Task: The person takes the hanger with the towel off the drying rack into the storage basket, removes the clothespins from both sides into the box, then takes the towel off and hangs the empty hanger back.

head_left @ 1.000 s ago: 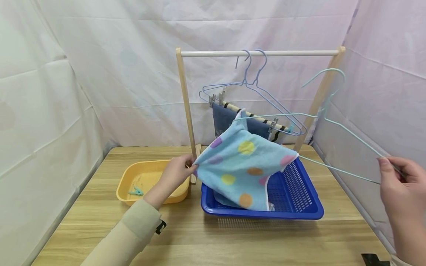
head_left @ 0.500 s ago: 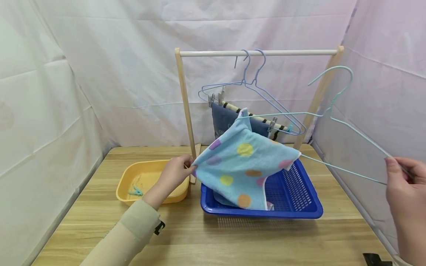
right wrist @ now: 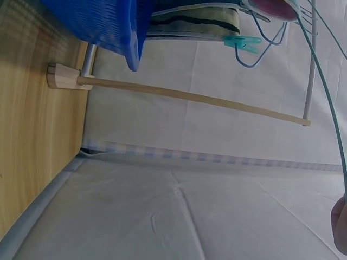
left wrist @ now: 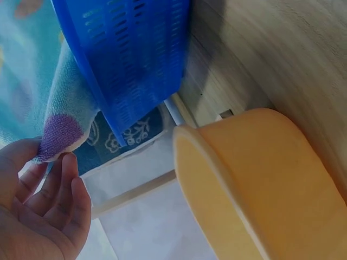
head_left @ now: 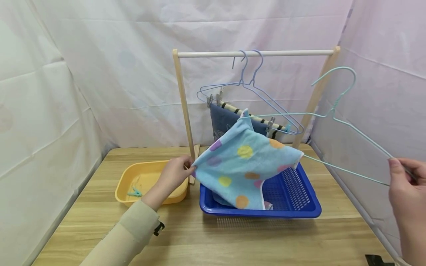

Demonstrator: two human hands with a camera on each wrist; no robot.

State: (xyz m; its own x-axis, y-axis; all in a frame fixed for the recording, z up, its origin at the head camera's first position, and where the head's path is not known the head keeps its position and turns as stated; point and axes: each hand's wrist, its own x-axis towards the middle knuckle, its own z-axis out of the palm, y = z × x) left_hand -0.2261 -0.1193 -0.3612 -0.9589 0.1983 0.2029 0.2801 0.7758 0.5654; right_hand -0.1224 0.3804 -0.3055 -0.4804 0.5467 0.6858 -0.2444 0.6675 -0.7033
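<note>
left grip (head_left: 175, 171) pinches fuzzy towel (head_left: 237, 162); right grip (head_left: 408, 184), wire hanger (head_left: 333, 110)

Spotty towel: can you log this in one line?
left hand: pinches spotty towel; right hand: grips mint hanger; towel: partly on hanger; rack: two blue hangers

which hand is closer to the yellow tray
Left. In the head view, the left hand overlaps the right end of the yellow tray, pinching the towel; the right hand is far across, beyond the blue basket, gripping the green hanger.
</note>
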